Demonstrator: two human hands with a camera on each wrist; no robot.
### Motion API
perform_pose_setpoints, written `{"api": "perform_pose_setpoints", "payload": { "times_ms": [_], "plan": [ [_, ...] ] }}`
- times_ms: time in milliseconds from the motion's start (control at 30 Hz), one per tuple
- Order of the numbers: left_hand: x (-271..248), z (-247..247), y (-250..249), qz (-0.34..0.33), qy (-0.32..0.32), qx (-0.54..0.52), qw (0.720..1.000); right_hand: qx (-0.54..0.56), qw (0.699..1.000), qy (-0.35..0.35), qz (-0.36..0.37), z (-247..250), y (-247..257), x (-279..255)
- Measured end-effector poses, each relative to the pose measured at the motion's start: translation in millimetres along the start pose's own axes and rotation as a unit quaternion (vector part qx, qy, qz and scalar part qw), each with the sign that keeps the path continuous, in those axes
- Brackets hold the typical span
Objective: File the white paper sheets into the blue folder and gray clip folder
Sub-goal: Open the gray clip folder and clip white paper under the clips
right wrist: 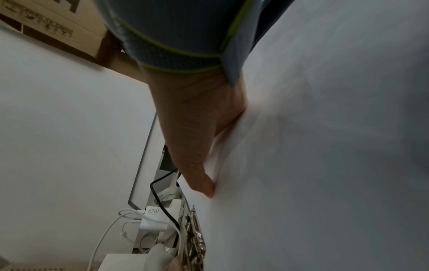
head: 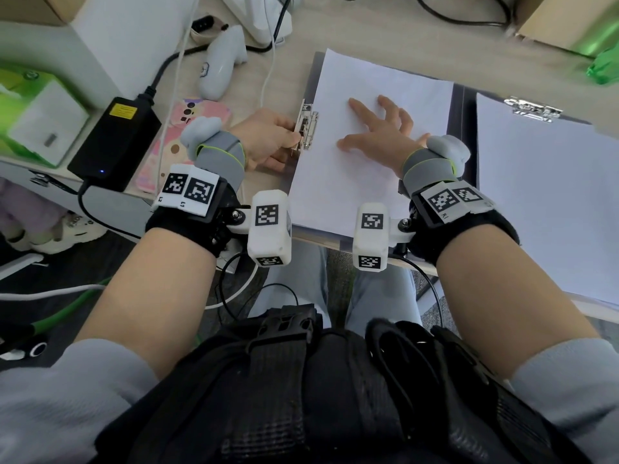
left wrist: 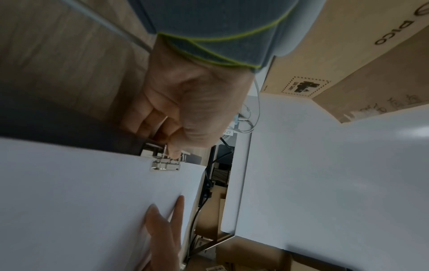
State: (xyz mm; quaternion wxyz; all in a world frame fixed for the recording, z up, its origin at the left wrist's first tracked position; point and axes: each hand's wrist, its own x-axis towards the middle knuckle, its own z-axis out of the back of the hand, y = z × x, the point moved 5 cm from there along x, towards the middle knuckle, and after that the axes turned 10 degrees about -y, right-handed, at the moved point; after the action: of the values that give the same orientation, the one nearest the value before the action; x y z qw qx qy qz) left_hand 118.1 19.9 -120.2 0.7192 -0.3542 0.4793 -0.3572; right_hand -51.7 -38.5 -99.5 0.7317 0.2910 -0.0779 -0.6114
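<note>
A white paper sheet (head: 361, 169) lies on an open dark folder (head: 311, 78) in the middle of the desk. A metal clip (head: 308, 127) sits on the folder's left edge; the same clip (left wrist: 166, 164) shows in the left wrist view. My left hand (head: 268, 139) pinches the clip's lever with curled fingers (left wrist: 162, 126). My right hand (head: 378, 125) lies flat on the sheet with fingers spread, its thumb (right wrist: 204, 183) pressing the paper. To the right, a second white sheet (head: 549, 202) lies under another metal clip (head: 534, 108) on a gray clip folder (head: 469, 128).
A black power adapter (head: 115, 142), a pink phone (head: 174, 145), a white controller (head: 221, 61) and cables lie left of the folder. A green-and-white box (head: 37, 118) stands at the far left. Cardboard boxes (head: 566, 21) stand at the back right. The desk's front edge (head: 321, 242) crosses below the sheet.
</note>
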Motion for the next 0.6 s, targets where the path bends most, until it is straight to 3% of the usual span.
{"api": "perform_pose_setpoints", "payload": {
  "times_ms": [167, 467, 600],
  "plan": [
    [-5.2, 1.5, -1.0, 0.012, 0.024, -0.041, 0.999, -0.002, 1.000, -0.008, 0.006, -0.1, 0.4, -1.0],
    [-5.7, -3.1, -3.4, -0.044, -0.077, -0.001, 0.996, -0.004, 1.000, -0.011, 0.008, -1.1, -0.4, -0.6],
    [-8.1, -4.0, -3.6, -0.073, -0.072, 0.011, 0.995, -0.002, 1.000, -0.013, 0.008, -1.0, -1.1, 0.9]
  ]
}}
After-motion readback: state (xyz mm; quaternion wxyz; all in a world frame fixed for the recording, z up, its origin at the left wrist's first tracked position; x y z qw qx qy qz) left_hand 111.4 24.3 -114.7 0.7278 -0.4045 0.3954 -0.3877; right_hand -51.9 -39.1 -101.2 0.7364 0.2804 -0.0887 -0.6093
